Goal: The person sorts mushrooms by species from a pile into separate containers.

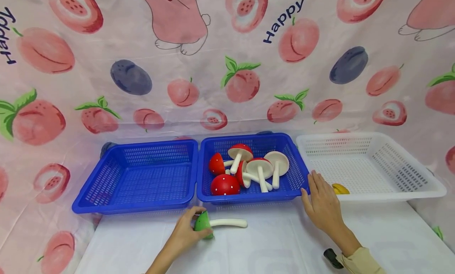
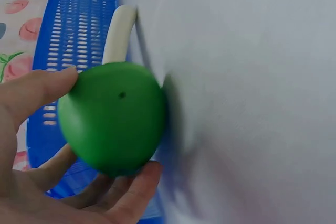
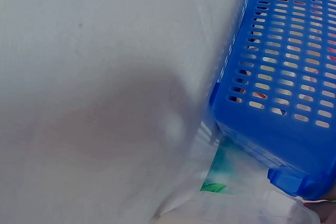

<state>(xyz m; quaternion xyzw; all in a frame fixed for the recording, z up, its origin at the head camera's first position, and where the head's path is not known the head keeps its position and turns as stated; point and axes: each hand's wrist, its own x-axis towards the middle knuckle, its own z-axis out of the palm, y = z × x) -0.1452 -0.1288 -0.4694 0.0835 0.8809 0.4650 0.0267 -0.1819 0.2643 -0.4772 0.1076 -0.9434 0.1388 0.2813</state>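
My left hand (image 1: 188, 230) grips a toy mushroom by its green cap (image 2: 113, 119), thumb on one side and fingers on the other. Its white stem (image 1: 229, 223) points right, in front of the middle blue basket (image 1: 249, 197). At that basket's front right corner rests my right hand (image 1: 323, 203), fingers straight, by the rim of the white basket (image 1: 394, 196). Several red-capped toy mushrooms (image 1: 225, 184) with white dots lie in the middle basket. In the right wrist view, the blue basket's wall (image 3: 283, 77) shows, but the hand is almost entirely out of frame.
Another blue basket (image 1: 135, 207) stands on the left with nothing visible inside. A yellow object (image 1: 340, 188), partly hidden by the right hand, lies in the white basket. White cloth (image 1: 263, 246) covers the table. Behind the baskets hangs a fruit-patterned curtain (image 1: 213, 68).
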